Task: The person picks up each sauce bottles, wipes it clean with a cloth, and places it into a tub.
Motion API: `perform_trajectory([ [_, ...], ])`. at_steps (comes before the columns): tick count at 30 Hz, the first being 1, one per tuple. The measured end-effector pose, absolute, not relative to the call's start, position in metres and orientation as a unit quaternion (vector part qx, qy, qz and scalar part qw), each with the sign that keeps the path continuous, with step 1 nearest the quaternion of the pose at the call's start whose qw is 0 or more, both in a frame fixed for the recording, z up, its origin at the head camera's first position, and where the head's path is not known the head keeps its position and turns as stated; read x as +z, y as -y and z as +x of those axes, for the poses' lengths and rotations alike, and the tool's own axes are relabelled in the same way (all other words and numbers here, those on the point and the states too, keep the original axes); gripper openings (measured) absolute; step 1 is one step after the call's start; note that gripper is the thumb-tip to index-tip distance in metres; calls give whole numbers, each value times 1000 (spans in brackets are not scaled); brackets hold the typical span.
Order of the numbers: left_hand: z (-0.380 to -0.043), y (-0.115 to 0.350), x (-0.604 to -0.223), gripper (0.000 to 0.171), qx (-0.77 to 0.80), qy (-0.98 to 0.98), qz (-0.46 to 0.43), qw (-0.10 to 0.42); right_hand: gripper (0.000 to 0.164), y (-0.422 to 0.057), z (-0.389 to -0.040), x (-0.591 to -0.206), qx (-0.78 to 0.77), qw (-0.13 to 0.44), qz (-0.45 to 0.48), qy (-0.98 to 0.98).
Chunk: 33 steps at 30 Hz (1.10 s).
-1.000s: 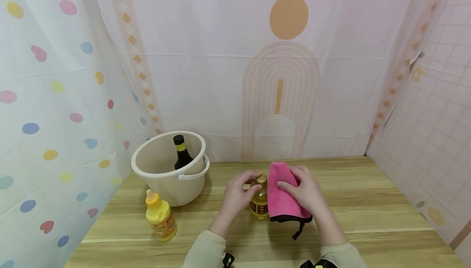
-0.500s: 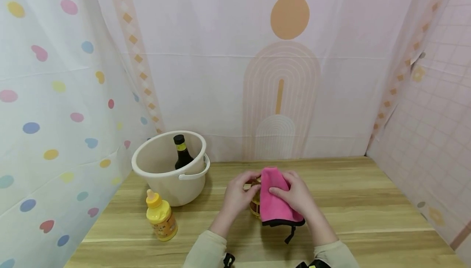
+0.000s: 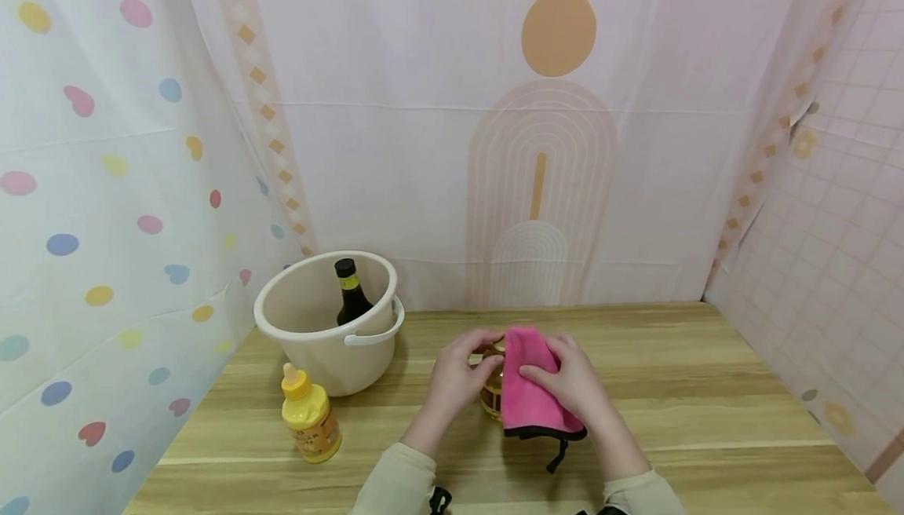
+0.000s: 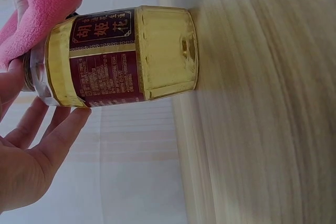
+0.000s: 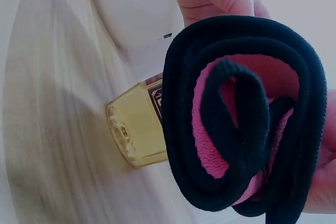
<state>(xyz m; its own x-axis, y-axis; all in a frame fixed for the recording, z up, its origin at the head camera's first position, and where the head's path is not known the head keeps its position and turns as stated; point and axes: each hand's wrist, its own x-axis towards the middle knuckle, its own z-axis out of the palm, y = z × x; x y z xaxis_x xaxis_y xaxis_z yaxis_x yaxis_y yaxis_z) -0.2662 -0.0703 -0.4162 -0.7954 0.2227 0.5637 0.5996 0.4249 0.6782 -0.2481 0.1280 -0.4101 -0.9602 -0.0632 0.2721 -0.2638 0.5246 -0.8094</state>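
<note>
Holding the oil bottle (image 4: 107, 59) by its neck: left hand (image 3: 457, 370) has thumb on one side and fingers bent round the other, a light pinch with little gap. Right hand (image 3: 575, 378) is closed on the pink cloth (image 3: 530, 389), thumb on the near face, fingers mostly hidden behind, so I can't tell how far they wrap. Cloth is folded into a thick roll with black trim and a loop hanging off the lower end; it sits on the right of the bottle, against its neck and shoulder by the left wrist view. Bottle is upright, base on the table (image 3: 706, 389), cap mostly covered from the head view. Progress, my read: this bottle looks mid-wipe, cloth on the upper part, label and base uncovered. Can't tell how much of it has been gone over. Dark bottle (image 3: 351, 299) is already in the bucket (image 3: 339, 366), black cap up, leaning a bit; might count as finished, but nothing proves it. Yellow bottle (image 3: 311, 421) stands upright just in front of the bucket, untouched by either hand, so likely left to do. Oil bottle isn't in the bucket; whether it belongs there is a guess.
</note>
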Motion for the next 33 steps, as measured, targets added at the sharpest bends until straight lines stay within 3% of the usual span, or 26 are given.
perform_trajectory([
  [17, -268, 70, -417, 32, -478, 821, -246, 193, 35, -133, -246, -425, 473, 118, 88, 869],
  [33, -267, 70, -417, 31, -476, 821, -248, 194, 42, -137, -247, -432, 460, 110, 87, 877],
])
